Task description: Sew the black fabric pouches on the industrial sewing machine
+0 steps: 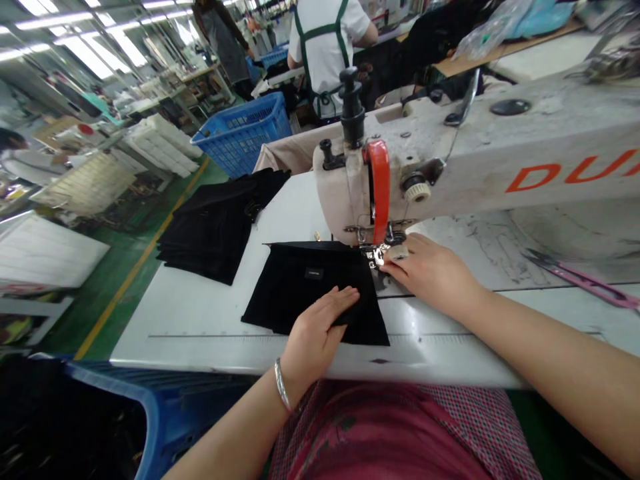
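A black fabric piece [287,283] with a small dark label [314,273] lies on the white sewing table, its right edge at the presser foot [376,256]. My left hand [320,330] rests flat on the fabric, fingers stretched out and holding nothing. Right of the presser foot is my right hand [430,273], with fingers curled and thumb tip close to the metal foot. Whatever may be between those fingers is hidden. The sewing machine [345,190] stands over the fabric's right corner, with an orange-red guard [379,190] on its head.
Stacked black pieces [210,223] lie on the table's left. Pink-handled scissors [583,277] lie at the right. A blue bin [155,420] with dark contents stands below left; a blue basket [245,130] stands behind the table. A co-worker [327,53] is farther back.
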The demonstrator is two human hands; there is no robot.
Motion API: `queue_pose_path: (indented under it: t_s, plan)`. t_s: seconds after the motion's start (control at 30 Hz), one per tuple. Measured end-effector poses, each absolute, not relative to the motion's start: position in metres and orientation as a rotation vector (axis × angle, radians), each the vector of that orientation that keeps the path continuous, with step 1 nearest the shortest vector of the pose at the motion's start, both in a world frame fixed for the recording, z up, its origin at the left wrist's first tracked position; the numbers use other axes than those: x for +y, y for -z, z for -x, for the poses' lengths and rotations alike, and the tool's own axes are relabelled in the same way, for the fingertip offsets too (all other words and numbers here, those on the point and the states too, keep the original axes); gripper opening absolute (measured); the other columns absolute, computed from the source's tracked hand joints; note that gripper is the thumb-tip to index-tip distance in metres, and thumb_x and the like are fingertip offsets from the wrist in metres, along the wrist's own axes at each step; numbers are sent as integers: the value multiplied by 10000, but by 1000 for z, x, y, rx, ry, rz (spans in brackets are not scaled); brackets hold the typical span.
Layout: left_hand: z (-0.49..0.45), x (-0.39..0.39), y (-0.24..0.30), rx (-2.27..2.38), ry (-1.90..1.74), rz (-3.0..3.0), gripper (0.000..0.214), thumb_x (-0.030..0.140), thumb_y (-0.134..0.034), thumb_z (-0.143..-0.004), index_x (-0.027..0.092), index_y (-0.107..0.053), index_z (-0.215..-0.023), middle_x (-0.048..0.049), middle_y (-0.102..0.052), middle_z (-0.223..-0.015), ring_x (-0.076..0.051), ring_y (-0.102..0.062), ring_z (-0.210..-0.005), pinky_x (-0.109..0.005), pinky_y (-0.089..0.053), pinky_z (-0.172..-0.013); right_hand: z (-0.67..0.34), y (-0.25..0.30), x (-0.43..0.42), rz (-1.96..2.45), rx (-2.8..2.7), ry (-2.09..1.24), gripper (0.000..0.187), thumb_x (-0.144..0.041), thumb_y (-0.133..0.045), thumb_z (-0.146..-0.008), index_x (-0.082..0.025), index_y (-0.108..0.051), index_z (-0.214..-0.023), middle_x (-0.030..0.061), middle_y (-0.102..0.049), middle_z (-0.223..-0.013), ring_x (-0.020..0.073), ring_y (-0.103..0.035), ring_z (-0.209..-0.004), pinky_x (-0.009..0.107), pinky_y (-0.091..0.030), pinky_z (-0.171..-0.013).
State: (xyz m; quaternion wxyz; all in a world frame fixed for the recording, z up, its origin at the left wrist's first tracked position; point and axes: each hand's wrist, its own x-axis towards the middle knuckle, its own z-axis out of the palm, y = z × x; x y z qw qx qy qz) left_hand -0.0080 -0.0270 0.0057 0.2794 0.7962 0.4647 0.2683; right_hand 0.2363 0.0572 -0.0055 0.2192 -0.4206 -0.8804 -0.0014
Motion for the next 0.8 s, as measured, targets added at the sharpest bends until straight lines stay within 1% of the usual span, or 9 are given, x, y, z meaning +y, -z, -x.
queue_pose_path:
  t_s: [0.1,0.17,0.27,0.37,0.43,0.6,0.67,0.73,0.8]
  plan:
    - [9,-26,-8,1366,-786,-1989,330,192,-482,-960,252,-578,-1270,-19,-615,-1273,-194,-528,-1250,-407,-443,-1108,-242,3,27,954,-2523,-221,190,-347,-543,-938,-217,-674,-891,55,-601,-904,213,-535,-874,360,-427,-799]
    - [9,-25,-9,1379,-798,-1963,309,216,-488,-964,248,-591,-1254,-21,-624,-1259,-199,-543,-1234,-399,-458,-1094,-248,3,3,860,-2529,-400,199,-393,-579,-915,-233,-683,-971,52,-605,-932,204,-538,-860,369,-425,-793]
    - [9,-25,-10,1375,-790,-1979,309,206,-495,-961,253,-595,-1249,-11,-624,-1259,-195,-544,-1232,-388,-457,-1096,-248,7,-25,876,-2472,-463,281,-396,-618,-891,-225,-647,-1111,61,-611,-948,208,-542,-845,378,-428,-770]
    - [12,-23,-14,1381,-786,-2025,314,187,-501,-954,261,-595,-1244,-2,-629,-1248,-180,-566,-1201,-357,-476,-1079,-239,12,-36,860,-2422,-471,152,-262,-560,-930,-224,-656,-1041,45,-619,-923,190,-535,-822,362,-429,-750]
    - [14,-21,-21,1373,-803,-2133,351,146,-478,-944,255,-580,-1261,-7,-618,-1264,-177,-564,-1201,-361,-477,-1079,-233,12,-38,830,-2427,-499,167,-181,-502,-946,-220,-660,-981,35,-621,-905,181,-528,-811,353,-435,-735]
    - [6,-18,-35,1028,-502,-2707,453,75,-389,-902,132,-477,-1342,-108,-533,-1358,-221,-457,-1311,-446,-412,-1132,-229,11,-37,803,-2409,-485,152,-143,-510,-927,-201,-650,-912,62,-603,-1165,210,-531,-991,384,-465,-834]
    - [1,-19,-31,938,-360,-2833,421,93,-379,-916,85,-477,-1325,-145,-534,-1345,-241,-453,-1310,-443,-427,-1117,-230,12,-38,780,-2398,-500,128,-140,-517,-926,-193,-629,-893,55,-623,-1111,207,-534,-993,393,-463,-858]
    - [-3,-20,-24,938,-309,-2873,403,97,-371,-925,68,-485,-1311,-153,-537,-1337,-247,-454,-1308,-423,-442,-1104,-230,14,-38,764,-2386,-517,98,-142,-532,-926,-188,-610,-890,39,-639,-1015,196,-541,-957,388,-463,-857]
    - [-5,-22,-15,947,-291,-2882,399,98,-373,-930,59,-485,-1310,-152,-530,-1345,-248,-444,-1315,-407,-439,-1106,-230,16,-38,748,-2374,-515,79,-138,-543,-923,-184,-605,-904,31,-643,-1003,187,-545,-955,381,-461,-863]
